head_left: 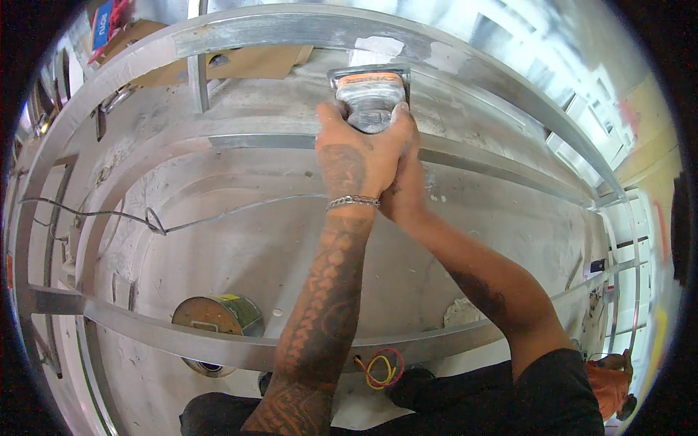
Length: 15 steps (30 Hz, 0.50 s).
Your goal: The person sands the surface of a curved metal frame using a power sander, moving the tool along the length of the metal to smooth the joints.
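Observation:
A dust-covered sheet sander [372, 91] with an orange band and a square dark base is held out in front of me. Its far edge meets the upper metal tube of the frame [291, 30], beside a pale filler patch [378, 46]. My left hand [356, 156], above a chain bracelet, is wrapped round the sander's near end. My right hand [406, 163] lies partly behind the left one, its thumb along the sander's right side; its other fingers are mostly hidden. A second filler patch [446, 57] shows farther right on the tube.
A lower curved tube [247, 141] and a near tube [174, 341] cross the view. A dark cable [94, 213] trails on the left. A round tin [218, 315] is on the floor, cardboard [254, 62] lies beyond, and coloured wires [383, 368] hang by the near tube.

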Tool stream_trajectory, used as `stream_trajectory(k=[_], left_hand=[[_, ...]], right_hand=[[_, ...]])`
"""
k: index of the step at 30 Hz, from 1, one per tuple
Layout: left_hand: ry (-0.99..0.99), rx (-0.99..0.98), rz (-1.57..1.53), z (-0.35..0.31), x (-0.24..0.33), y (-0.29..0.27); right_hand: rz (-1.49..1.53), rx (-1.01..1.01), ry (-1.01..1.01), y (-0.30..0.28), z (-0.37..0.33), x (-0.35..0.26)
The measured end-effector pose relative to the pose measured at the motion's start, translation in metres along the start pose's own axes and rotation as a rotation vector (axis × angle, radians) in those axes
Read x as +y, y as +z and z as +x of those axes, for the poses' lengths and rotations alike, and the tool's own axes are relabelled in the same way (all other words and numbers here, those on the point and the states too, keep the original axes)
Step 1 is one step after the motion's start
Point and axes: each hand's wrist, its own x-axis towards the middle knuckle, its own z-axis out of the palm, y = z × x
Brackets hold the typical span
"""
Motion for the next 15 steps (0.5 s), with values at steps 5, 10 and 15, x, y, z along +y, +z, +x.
stream_trajectory(k=[5,10,15], left_hand=[[-0.011,0.01,0.024,0.003,-0.001,-0.005],[0.02,0.031,0.07,-0.001,0.005,-0.006],[0.04,-0.021,0.04,-0.002,0.004,0.0]], right_hand=[[-0.218,0.009,-0.056,-0.001,-0.005,-0.03],[-0.112,0.01,0.014,0.003,-0.001,-0.011],[-0.091,0.106,-0.075,-0.001,-0.006,-0.016]])
